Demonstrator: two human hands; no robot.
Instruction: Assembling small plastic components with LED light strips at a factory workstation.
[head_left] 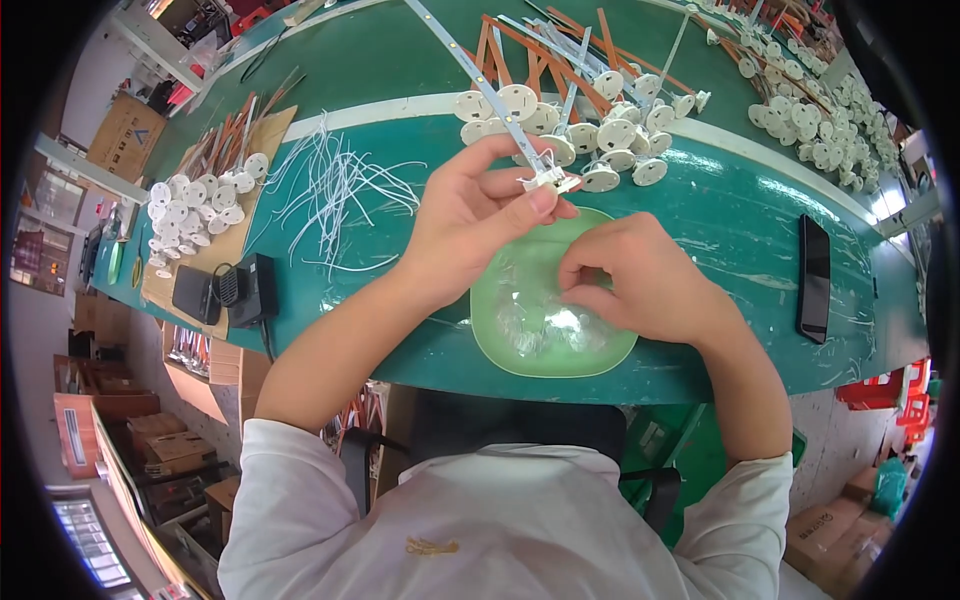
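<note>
My left hand (480, 215) is closed on the white end piece of an LED strip (470, 68), a thin pale bar dotted with small yellow lights that slants up and away to the left. Thin white wires show at that end, between thumb and fingers. My right hand (645, 280) is over a light green tray (490, 345), thumb and forefinger pinched together. Whatever sits between those fingertips is too small or hidden to make out. Inside the tray lie small clear, shiny pieces (535, 325).
Loose white wires (345, 195) lie left of my left hand. Strips with round white bases are piled at the far middle (620, 130), far right (820, 140) and left (195, 210). A black device (262, 290) stands at the left, a black phone (814, 280) at the right.
</note>
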